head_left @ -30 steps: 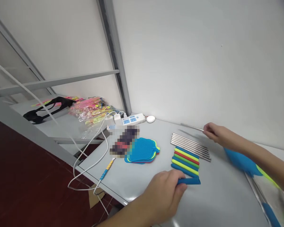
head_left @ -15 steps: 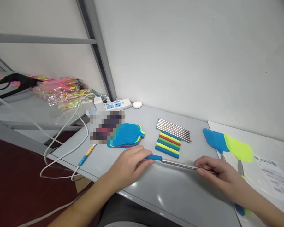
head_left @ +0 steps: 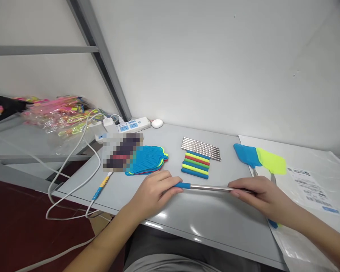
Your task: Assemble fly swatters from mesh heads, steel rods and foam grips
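My left hand (head_left: 155,192) is closed around a blue handle grip (head_left: 184,185), whose end pokes out past the thumb. Between the hands runs a metal rod (head_left: 209,187), its left end meeting the grip; my right hand (head_left: 260,196) pinches the rod farther right. Beyond them lie a row of metal rods (head_left: 200,148) and several coloured handle grips (head_left: 196,165). Perforated fly swatter heads (head_left: 147,158), blue on top, are stacked behind my left hand. A blue fly swatter (head_left: 247,154) and a yellow fly swatter (head_left: 271,161) lie behind my right hand, partly hidden by it.
A white plastic bag (head_left: 314,151) with a label lies under the swatters. At the back left are a power strip (head_left: 134,124), a white rounded object (head_left: 157,123) and a pixelated item (head_left: 121,151). Cables hang over the left edge; bagged colourful goods (head_left: 59,111) fill a shelf.
The rod has come into line with the blue grip, and the dark gap at their joint no longer shows. Both hands keep their hold. The view has shifted slightly right.
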The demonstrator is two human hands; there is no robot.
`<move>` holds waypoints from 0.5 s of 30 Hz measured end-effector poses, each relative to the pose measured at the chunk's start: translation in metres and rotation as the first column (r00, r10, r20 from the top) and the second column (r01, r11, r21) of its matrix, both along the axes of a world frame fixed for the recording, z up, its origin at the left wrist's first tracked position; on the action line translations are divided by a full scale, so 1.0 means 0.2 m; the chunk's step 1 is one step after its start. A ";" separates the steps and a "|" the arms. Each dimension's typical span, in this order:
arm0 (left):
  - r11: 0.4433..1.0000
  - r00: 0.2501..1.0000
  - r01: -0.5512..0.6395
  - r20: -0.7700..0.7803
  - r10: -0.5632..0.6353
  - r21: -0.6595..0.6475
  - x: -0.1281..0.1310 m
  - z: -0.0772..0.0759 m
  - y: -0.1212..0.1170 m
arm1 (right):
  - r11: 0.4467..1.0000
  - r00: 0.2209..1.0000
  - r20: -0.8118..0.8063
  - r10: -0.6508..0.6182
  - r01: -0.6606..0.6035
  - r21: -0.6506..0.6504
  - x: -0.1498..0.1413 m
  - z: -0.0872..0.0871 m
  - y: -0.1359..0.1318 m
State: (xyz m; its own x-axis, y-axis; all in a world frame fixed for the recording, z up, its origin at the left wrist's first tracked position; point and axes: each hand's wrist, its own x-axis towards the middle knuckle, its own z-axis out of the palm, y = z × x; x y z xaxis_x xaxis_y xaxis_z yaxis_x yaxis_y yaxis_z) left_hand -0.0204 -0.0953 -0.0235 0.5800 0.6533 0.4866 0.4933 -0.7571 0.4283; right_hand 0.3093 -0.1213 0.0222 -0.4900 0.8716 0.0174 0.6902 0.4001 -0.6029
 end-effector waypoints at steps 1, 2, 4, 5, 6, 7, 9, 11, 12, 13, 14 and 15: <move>1.000 1.000 0.010 -0.001 -0.010 0.016 0.00 0.00 0.00 | 1.000 1.000 0.010 0.009 -0.009 -0.003 0.00 0.01 0.00; 0.999 1.000 0.014 -0.003 -0.014 0.034 0.00 0.00 0.00 | 1.000 1.000 0.022 0.018 -0.017 -0.003 0.00 0.02 0.00; 0.998 1.000 0.009 -0.014 -0.008 0.069 0.00 0.00 -0.01 | 0.999 0.998 0.053 0.040 -0.041 0.011 0.00 0.05 -0.01; 0.997 1.000 0.003 -0.025 -0.001 0.082 0.00 0.00 -0.01 | 0.999 0.996 0.073 0.048 -0.050 0.021 0.00 0.07 -0.02; 0.996 0.999 -0.001 -0.040 0.005 0.095 0.01 0.00 -0.02 | 0.998 0.994 0.097 0.057 -0.060 0.034 -0.01 0.09 -0.03; 0.995 0.998 -0.002 -0.056 0.008 0.104 0.03 0.00 -0.03 | 0.996 0.990 0.123 0.069 -0.075 0.051 -0.03 0.11 -0.03; 0.993 0.996 0.020 -0.088 -0.010 0.118 0.06 0.00 -0.05 | 0.989 0.976 0.190 0.103 -0.121 0.085 -0.08 0.13 -0.05; 0.990 0.990 0.084 -0.121 -0.070 0.109 0.09 0.00 -0.07 | 0.974 0.954 0.254 0.156 -0.191 0.121 -0.15 0.13 -0.07; 0.989 0.985 0.120 -0.132 -0.107 0.092 0.11 0.00 -0.08 | 0.962 0.942 0.279 0.188 -0.234 0.141 -0.18 0.11 -0.07; 0.987 0.982 0.149 -0.127 -0.141 0.059 0.12 0.00 -0.09 | 0.949 0.929 0.301 0.217 -0.273 0.160 -0.21 0.09 -0.07; 0.985 0.981 0.170 -0.095 -0.168 0.015 0.12 0.01 -0.10 | 0.934 0.916 0.323 0.238 -0.307 0.183 -0.24 0.07 -0.07; 0.982 0.982 0.183 -0.030 -0.185 -0.038 0.11 0.01 -0.10 | 0.919 0.904 0.346 0.249 -0.334 0.210 -0.26 0.04 -0.07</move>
State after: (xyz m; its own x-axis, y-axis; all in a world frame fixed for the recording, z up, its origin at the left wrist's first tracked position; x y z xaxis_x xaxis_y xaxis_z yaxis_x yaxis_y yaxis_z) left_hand 0.0025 -0.1152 -0.0212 0.7072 0.5501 0.4441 0.3613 -0.8212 0.4418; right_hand 0.2570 -0.1352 0.0309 -0.7387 0.6734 0.0296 0.6510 0.7241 -0.2279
